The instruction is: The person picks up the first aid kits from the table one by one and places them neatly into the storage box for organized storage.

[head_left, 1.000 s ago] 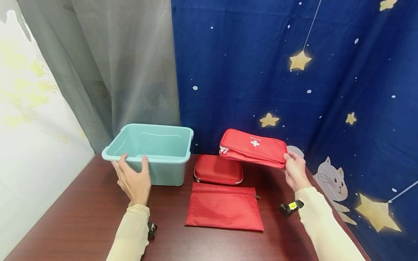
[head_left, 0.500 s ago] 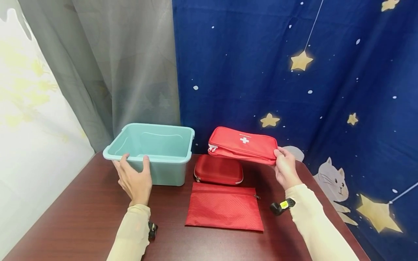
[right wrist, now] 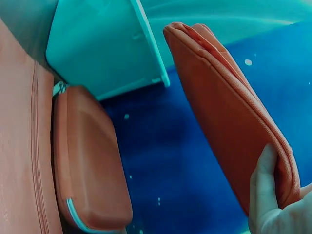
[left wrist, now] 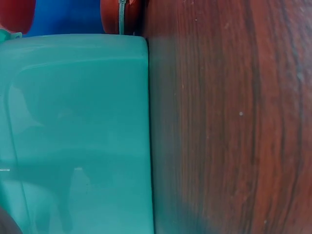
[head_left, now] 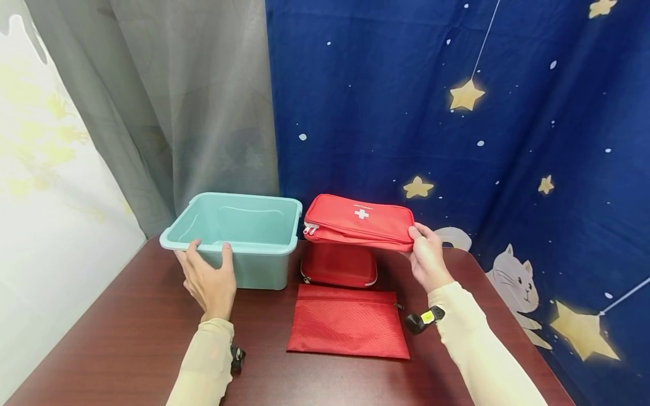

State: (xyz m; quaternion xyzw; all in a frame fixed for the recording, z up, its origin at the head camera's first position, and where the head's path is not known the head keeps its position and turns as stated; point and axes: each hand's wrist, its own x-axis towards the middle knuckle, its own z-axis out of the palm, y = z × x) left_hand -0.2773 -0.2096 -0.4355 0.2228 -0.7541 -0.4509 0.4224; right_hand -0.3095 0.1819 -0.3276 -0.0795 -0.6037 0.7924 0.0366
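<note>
With my left hand [head_left: 209, 283] I'm gripping the near rim of a teal rectangular plastic bin [head_left: 259, 268]; with my right hand [head_left: 426, 258] I'm pinching a boxy red fabric pouch [head_left: 358, 223] by its end, holding it up between both hands, beside the bin. The head view is showing its white cross and the bin's inner walls; the right wrist view, its plain underside. Below it, a red hard-shell case [head_left: 339, 266] and, nearer me, a flat red zip bag [head_left: 347, 322] are lying on the wood-grained table [head_left: 137, 332].

Open air above the teal bin [head_left: 260, 269]
</note>
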